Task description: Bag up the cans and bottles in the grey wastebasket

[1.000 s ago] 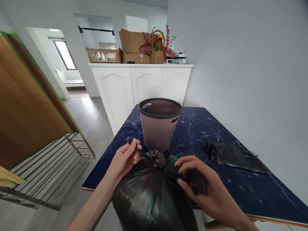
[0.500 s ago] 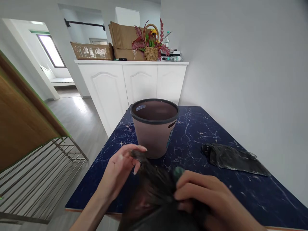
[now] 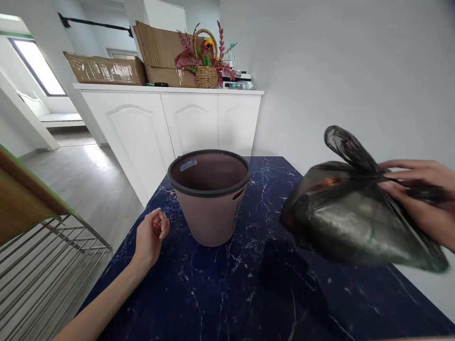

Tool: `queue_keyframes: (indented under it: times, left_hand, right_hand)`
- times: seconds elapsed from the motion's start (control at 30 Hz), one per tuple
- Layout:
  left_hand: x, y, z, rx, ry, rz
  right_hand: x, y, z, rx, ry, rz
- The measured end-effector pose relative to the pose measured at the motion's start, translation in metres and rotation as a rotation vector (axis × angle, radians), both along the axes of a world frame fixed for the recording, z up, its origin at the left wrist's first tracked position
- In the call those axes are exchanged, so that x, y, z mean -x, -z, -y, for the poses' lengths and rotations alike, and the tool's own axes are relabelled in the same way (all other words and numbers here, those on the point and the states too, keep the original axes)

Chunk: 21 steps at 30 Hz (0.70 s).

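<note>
My right hand (image 3: pixel 419 182) grips a tied black garbage bag (image 3: pixel 348 218) at its gathered neck, at the right, above the table. The thin plastic is see-through and bulges with contents; greenish and reddish patches show, but I cannot make out what they are. A loop of plastic sticks up from the knot. My left hand (image 3: pixel 151 234) is over the table's left part with its fingers curled in and nothing in them. Just right of it, apart from it, stands a brownish-pink trash can (image 3: pixel 209 218) with a dark rim, upright, its visible inside without a liner.
The dark blue marble-patterned table (image 3: pixel 220 293) meets a grey wall (image 3: pixel 320 71) on the right. Behind it a white cabinet (image 3: pixel 194 121) bears cardboard boxes (image 3: pixel 103 70), a flower basket (image 3: pixel 206 76) and bottles. A metal rack (image 3: pixel 53 265) stands at the left.
The garbage bag has gone from the near middle up and to the right in my right hand. My left hand has let go of its plastic and moved left. The flat black plastic at the right no longer shows.
</note>
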<state>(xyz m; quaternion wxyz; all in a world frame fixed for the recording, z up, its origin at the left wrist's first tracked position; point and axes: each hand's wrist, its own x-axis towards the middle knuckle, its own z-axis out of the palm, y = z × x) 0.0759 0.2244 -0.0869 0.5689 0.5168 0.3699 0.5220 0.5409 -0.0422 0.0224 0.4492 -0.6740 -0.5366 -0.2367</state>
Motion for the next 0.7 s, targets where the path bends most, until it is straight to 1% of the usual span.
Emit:
queue_keyframes:
  times: [0.1, 0.2, 0.33, 0.43, 0.57, 0.7]
  left_hand:
    - [0.003, 0.017, -0.032, -0.037, -0.082, -0.175]
    - [0.009, 0.026, -0.048, -0.027, -0.07, -0.238]
    - [0.013, 0.026, -0.048, -0.033, -0.017, -0.327]
    - [0.013, 0.025, -0.045, -0.043, 0.005, -0.387]
    - [0.013, 0.024, -0.044, -0.061, 0.01, -0.434]
    - [0.014, 0.023, -0.045, -0.061, 0.015, -0.469]
  right_hand:
    - [-0.024, -0.001, -0.03, 0.098, -0.047, 0.071]
    - [-0.05, 0.003, -0.064, 0.096, -0.015, 0.023]
    - [-0.081, 0.013, -0.107, 0.154, -0.055, -0.145]
    - [-0.095, 0.024, -0.131, 0.211, -0.097, -0.247]
    - [-0.104, 0.04, -0.149, 0.274, -0.128, -0.313]
    - [-0.112, 0.054, -0.156, 0.34, -0.112, -0.373]
